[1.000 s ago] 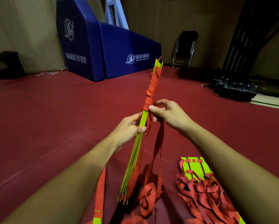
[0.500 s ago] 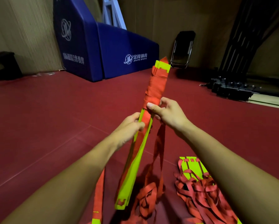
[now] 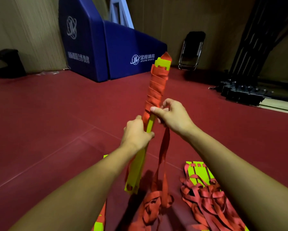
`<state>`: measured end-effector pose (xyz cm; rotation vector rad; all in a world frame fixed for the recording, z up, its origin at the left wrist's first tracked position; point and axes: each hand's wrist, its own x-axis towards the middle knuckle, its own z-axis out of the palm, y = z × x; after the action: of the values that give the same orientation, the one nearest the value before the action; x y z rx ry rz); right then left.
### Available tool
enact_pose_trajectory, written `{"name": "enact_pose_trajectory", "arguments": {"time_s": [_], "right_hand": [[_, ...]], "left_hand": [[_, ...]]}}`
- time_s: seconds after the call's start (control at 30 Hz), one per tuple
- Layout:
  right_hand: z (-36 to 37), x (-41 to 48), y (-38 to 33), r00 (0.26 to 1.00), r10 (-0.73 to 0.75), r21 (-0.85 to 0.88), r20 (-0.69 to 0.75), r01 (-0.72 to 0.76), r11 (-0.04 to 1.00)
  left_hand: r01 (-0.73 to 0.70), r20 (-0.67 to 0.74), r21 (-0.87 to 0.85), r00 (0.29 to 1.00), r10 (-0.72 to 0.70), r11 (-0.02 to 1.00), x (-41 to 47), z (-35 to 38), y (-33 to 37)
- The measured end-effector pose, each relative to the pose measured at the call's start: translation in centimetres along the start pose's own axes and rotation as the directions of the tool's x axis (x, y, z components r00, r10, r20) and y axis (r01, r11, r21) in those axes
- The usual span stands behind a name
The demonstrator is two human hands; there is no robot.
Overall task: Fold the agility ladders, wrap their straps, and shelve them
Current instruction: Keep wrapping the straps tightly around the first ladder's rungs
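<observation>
In front of the blue pad (image 3: 123,47), the folded ladder (image 3: 136,170) tilts up, now turned flat-on, so the strap (image 3: 164,147) wrap likely gained a turn; left hand (image 3: 136,134) grips its rungs, right hand (image 3: 173,115) pinches the strap

Head camera, forward-down, close over hands (image 3: 156,124)

Gripping the yellow ladder bundle (image 3: 150,122) at mid-length with the left hand (image 3: 136,133), tilted over the red floor (image 3: 56,124). Pinching the red strap (image 3: 156,90) against the bundle above that grip with the right hand (image 3: 172,116). Wound up the bundle's upper half, trailing loose to its right. Right of the bundle's foot, a second ladder (image 3: 200,172) under tangled straps.
</observation>
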<state>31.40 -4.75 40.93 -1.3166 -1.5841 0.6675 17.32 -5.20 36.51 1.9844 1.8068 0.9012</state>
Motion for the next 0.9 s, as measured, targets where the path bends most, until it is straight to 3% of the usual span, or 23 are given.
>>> {"name": "enact_pose_trajectory", "arguments": {"time_s": [0.17, 0.3, 0.4, 0.5, 0.67, 0.73, 0.8, 0.9], "right_hand": [[-1.8, -0.6, -1.1, 0.970, -0.045, -0.012, 0.240, 0.049, 0.999], [-2.0, -0.4, -0.4, 0.989, -0.084, -0.147, 0.121, 0.102, 0.984], [-2.1, -0.7, -0.6, 0.979, -0.018, 0.077, 0.201, 0.002, 0.997], [-2.3, -0.8, -0.6, 0.945, -0.056, 0.213, 0.324, -0.015, 0.977], [-1.5, -0.3, -0.2, 0.975, -0.061, 0.241, 0.214, 0.008, 0.971], [-0.9, -0.1, -0.2, 0.991, -0.054, 0.262, 0.123, 0.020, 0.965], [-0.5, 0.3, 0.3, 1.000, -0.017, 0.250, 0.012, 0.013, 0.968], [0.0, 0.8, 1.2, 0.995, 0.026, 0.192, -0.096, -0.007, 0.981]], "left_hand": [[-0.075, 0.160, -0.172, 0.982, 0.103, 0.982, 0.0, -0.7, -0.6], [-0.075, 0.211, -0.314, 0.966, 0.146, 0.946, 0.2, -0.7, -0.9], [-0.041, 0.258, -0.442, 0.951, 0.171, 0.896, 0.4, -0.9, -0.7], [-0.019, 0.271, -0.508, 0.945, 0.181, 0.861, 0.2, -1.3, -0.5], [-0.001, 0.274, -0.566, 0.943, 0.189, 0.824, 0.1, -1.4, 0.1], [-0.072, 0.194, -0.420, 0.967, 0.167, 0.905, 0.3, -0.9, 0.1], [-0.075, 0.095, -0.140, 0.992, 0.089, 0.987, 0.2, -0.5, -0.2], [-0.084, 0.041, 0.118, 0.996, 0.079, 0.990, -0.6, 0.0, -0.1]]}}
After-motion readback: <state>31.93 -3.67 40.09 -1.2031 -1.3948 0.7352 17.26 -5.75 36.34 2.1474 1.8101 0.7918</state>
